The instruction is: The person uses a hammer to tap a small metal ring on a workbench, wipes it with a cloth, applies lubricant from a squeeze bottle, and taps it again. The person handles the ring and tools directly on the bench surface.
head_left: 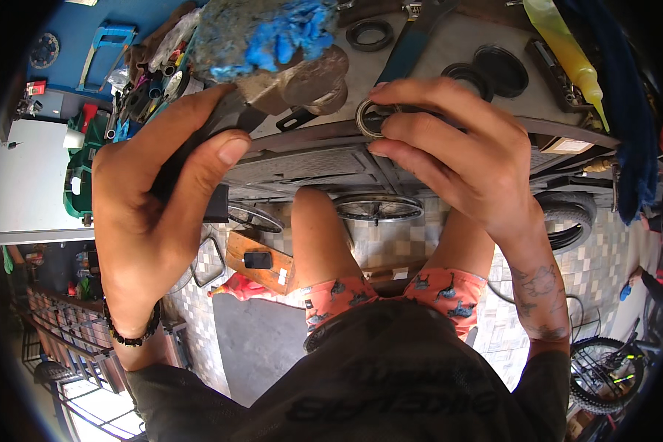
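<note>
My left hand (151,180) is closed around a dark, long-edged piece (225,118), its kind unclear, with thumb and forefinger at its upper end. Right behind it stands a worn metal block with rounded ends (295,85), topped by a rough, blue-stained mass (272,37). I cannot tell whether the dark piece touches the block. Over the bench's front edge, the fingertips of my right hand (457,147) pinch a metal ring (363,119), perhaps a bearing; part of it is hidden by the fingers. A blue-handled tool (409,48) lies just beyond that hand.
Black rings (369,34) and a round black cap (501,70) lie on the bench. A yellow squeeze bottle (563,55) is at the far right. Loose tools (136,99) crowd the left. Below are a spoked wheel (379,208), a tyre (567,221) and a phone (258,260) on a wooden board.
</note>
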Demonstrator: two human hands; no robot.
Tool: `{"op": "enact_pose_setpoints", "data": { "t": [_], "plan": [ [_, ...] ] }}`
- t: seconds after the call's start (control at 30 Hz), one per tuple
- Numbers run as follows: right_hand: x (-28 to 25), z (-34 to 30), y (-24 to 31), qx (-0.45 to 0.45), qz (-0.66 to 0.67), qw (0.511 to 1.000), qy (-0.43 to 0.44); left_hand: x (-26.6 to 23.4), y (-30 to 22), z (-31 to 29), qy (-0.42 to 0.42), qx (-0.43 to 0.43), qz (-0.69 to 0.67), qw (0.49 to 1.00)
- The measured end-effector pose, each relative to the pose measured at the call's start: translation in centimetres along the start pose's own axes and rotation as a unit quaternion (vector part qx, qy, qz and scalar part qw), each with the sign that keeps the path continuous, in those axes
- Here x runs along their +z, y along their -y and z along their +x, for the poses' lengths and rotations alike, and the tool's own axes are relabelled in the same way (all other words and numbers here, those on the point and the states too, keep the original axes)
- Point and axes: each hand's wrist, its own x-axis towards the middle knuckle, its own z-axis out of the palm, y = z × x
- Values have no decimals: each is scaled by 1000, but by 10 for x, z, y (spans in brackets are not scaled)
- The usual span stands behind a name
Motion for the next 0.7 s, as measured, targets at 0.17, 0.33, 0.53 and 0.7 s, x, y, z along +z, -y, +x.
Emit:
{"op": "enact_pose_setpoints", "data": {
  "t": [0.17,0.33,0.53,0.7],
  "plan": [
    [1,3,0,0,6,1000,-15,-2,-2,-3,15,-6,-5,1000],
    [-4,3,-3,-27,-17,999,-4,3,-2,-3,31,23,-7,999],
    [-5,2,-1,-19,-19,1000,5,3,-5,-1,32,14,10,999],
    [-3,2,-1,-23,-15,1000,-3,4,-6,0,30,31,-2,999]
  ]
}}
